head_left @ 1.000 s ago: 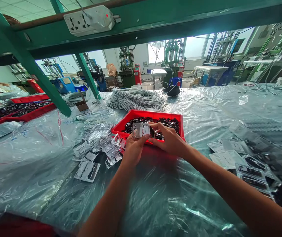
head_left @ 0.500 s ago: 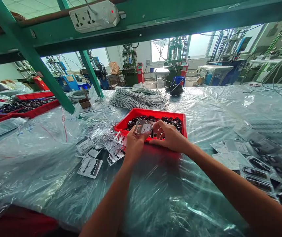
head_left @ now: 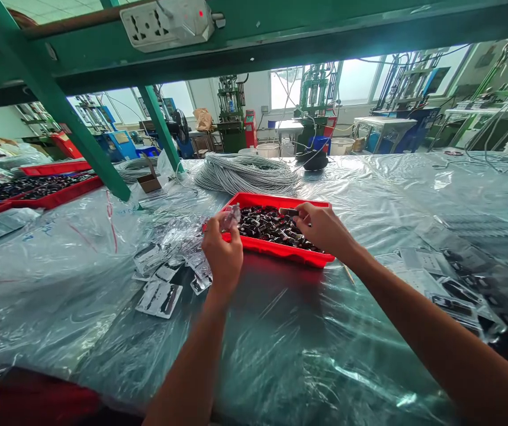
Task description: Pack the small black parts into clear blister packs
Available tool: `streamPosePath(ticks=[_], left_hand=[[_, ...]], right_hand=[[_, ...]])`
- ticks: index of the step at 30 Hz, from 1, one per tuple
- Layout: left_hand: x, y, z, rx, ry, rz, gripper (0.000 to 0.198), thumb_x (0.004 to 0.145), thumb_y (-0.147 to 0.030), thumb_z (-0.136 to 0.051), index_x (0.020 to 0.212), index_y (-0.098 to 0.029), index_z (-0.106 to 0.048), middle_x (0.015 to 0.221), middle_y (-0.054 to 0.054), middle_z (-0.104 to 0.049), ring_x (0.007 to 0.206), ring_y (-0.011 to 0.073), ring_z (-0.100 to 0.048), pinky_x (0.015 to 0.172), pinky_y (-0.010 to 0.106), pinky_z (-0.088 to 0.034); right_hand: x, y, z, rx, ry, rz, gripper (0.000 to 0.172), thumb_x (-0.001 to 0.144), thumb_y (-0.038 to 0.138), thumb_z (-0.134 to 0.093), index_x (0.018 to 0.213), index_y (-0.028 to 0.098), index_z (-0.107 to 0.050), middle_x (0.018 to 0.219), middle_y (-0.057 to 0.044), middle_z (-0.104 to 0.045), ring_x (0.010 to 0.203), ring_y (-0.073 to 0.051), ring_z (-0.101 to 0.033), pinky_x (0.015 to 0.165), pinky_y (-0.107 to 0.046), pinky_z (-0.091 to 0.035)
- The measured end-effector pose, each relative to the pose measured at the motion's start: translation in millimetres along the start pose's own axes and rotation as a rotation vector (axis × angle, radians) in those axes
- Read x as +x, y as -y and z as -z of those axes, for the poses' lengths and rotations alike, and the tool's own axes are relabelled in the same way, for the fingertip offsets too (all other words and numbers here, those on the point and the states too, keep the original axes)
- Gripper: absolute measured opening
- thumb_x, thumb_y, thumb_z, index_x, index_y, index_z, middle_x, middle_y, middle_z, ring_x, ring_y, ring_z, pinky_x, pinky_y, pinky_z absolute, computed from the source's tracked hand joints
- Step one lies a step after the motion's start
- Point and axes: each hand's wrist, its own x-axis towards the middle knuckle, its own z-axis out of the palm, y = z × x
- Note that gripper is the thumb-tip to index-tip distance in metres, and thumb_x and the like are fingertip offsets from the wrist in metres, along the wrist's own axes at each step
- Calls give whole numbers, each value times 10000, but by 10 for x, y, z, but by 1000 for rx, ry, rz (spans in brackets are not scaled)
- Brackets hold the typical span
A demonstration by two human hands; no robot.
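My left hand [head_left: 222, 251] is closed on a crumpled-looking clear plastic package [head_left: 231, 217], held up at the left end of a red tray [head_left: 276, 247]. Over the tray's right part, my right hand [head_left: 322, 228] pinches a small dark oblong part [head_left: 288, 212] between thumb and fingers. Many small black parts [head_left: 267, 228] fill the tray below it. Left of my left hand lies a heap of flat clear packages [head_left: 160, 299], some with dark cut-out shapes showing.
More packages [head_left: 452, 305] are spread at the right on the plastic-covered table [head_left: 263, 355]. A coil of grey cable [head_left: 249, 173] sits behind the tray. Further red trays [head_left: 67, 189] stand at the left. A green frame [head_left: 76, 133] with a power strip [head_left: 167, 25] crosses above.
My hands have parted from the flat package they shared. The left moved left with the clear package, and the right moved to the right and up with a dark part in its fingers.
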Motion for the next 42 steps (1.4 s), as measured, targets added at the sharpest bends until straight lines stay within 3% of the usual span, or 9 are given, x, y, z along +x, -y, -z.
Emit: streamPosePath(ticks=[3, 8, 12, 20, 27, 29, 31, 35, 42], left_hand=[[168, 123, 131, 181, -192, -42, 461, 773, -168, -602, 1233, -154, -570, 1308, 159, -551, 1296, 317, -459, 1124, 463, -332], [301, 247, 217, 267, -259, -42, 623, 745, -216, -615, 1344, -119, -474, 1471, 203, -367, 1435, 341, -268, 1209, 500, -191], [226, 181, 129, 216, -134, -142, 550, 764, -224, -592, 1302, -154, -500, 1442, 188, -408, 1404, 334, -321, 1187, 509, -243], [130, 86, 4, 124, 52, -238, 474, 798, -258, -582, 1242, -99, -529, 1352, 240, -491, 1350, 367, -398, 1163, 531, -279], [75, 58, -52, 95, 92, -252, 429, 795, -255, -583, 1201, -118, -558, 1312, 212, -549, 1304, 363, -452, 1147, 545, -299], [46, 52, -80, 107, 129, -263, 425, 793, -259, -588, 1198, -135, -563, 1304, 193, -560, 1295, 356, -466, 1141, 541, -312], [9, 45, -108, 137, 182, -268, 423, 807, -278, -577, 1207, -142, -561, 1296, 181, -569, 1288, 350, -476, 1127, 533, -342], [-90, -5, -164, 182, 274, -255, 413, 848, -326, -539, 1224, -157, -561, 1291, 159, -580, 1237, 325, -530, 1065, 502, -427], [-368, -326, -176, 125, 553, -326, 226, 908, -335, -490, 1009, -194, -634, 1030, 69, -684, 1011, 240, -643, 937, 401, -503]], right_hand=[[56, -265, 108, -244, -51, -90, 355, 890, 285, -564, 1195, 116, -633, 1135, -191, -666, 996, -300, -645, 742, -356, -501], [47, -615, 331, -213, 512, -317, 165, 823, 296, -671, 751, 148, -682, 721, -102, -700, 703, -220, -679, 623, -302, -534], [-73, -718, 371, -53, 695, -499, 196, 739, 196, -735, 593, 154, -611, 472, -39, -599, 455, -187, -611, 450, -297, -522], [-390, -751, 264, -73, 594, -468, 264, 725, 99, -731, 517, 161, -580, 379, 34, -501, 421, -118, -555, 447, -206, -436], [-702, -974, 928, -220, 395, -414, 153, 854, 148, -557, 848, 158, -709, 858, -90, -732, 809, -208, -696, 717, -285, -525], [-885, -1035, 1039, -249, 457, -348, 173, 791, 256, -684, 945, 191, -731, 997, -86, -723, 974, -250, -675, 836, -317, -521], [-1049, -1068, 1075, -237, 593, -323, 437, 665, 312, -803, 1080, 199, -723, 1109, -93, -693, 1070, -287, -643, 893, -336, -512], [-1169, -1022, 1066, -246, 660, -319, 618, 640, 233, -804, 1236, 153, -665, 1210, -137, -636, 1164, -325, -587, 969, -353, -459], [-1123, -498, 861, 310, 434, -36, 748, 712, 533, -793, 1353, 218, -570, 1148, -77, -666, 832, -178, -600, 727, -282, -458]])
